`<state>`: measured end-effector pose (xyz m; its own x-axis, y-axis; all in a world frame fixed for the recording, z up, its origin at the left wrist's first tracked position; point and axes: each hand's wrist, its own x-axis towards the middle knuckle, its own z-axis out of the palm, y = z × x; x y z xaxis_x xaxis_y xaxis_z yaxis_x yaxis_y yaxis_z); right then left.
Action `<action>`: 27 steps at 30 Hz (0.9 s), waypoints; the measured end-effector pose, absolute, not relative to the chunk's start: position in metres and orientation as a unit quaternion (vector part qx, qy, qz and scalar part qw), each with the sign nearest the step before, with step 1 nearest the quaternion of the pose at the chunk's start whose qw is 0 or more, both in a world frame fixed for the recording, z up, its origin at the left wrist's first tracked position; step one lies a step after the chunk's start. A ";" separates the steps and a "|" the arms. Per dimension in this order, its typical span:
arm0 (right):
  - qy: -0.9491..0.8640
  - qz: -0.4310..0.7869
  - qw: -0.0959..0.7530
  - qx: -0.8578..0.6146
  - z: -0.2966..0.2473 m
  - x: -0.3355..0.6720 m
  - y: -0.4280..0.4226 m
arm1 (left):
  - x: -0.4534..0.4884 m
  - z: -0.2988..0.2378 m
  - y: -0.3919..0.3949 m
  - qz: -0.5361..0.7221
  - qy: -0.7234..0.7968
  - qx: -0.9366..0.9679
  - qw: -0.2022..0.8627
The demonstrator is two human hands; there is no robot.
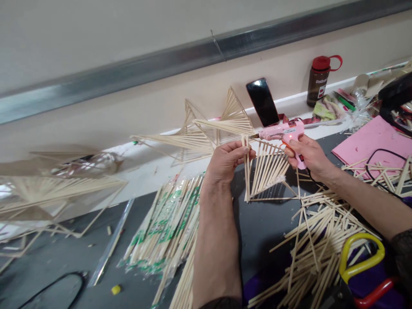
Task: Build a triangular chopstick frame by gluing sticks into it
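My left hand [227, 162] pinches the top corner of a small frame of fanned wooden sticks [265, 171] that stands upright on the dark table [58, 253]. My right hand [308, 156] grips a pink hot glue gun [282, 131], its nozzle pointing left at the frame's top corner beside my left fingers. A black cord runs down from the gun.
Loose sticks [318, 240] lie heaped at the right; wrapped stick packs [167, 227] lie in the middle. Finished stick shapes [206, 133] lean on the wall, another [54, 193] at left. A phone [262, 101], brown bottle [318, 80], pink sheet [370, 143] and yellow-handled tool [360, 253] are nearby.
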<state>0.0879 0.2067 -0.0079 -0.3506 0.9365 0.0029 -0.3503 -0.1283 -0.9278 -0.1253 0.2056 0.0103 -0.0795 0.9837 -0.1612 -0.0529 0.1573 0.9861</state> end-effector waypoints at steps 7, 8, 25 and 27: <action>-0.461 0.678 0.479 -0.312 -0.008 0.088 0.207 | -0.125 0.010 0.205 0.490 0.546 0.427 0.528; -0.462 0.679 0.479 -0.310 -0.008 0.088 0.206 | -0.125 0.010 0.205 0.489 0.547 0.428 0.527; -0.485 0.658 0.471 -0.333 -0.008 0.089 0.207 | -0.126 0.009 0.206 0.491 0.546 0.427 0.527; -0.485 0.654 0.472 -0.338 -0.008 0.089 0.208 | -0.126 0.009 0.206 0.491 0.545 0.425 0.530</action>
<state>0.0890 0.2078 -0.0083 -0.3255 0.9454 0.0167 -0.2897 -0.0830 -0.9535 -0.1259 0.2057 0.0086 -0.0764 0.9842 -0.1595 -0.0570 0.1554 0.9862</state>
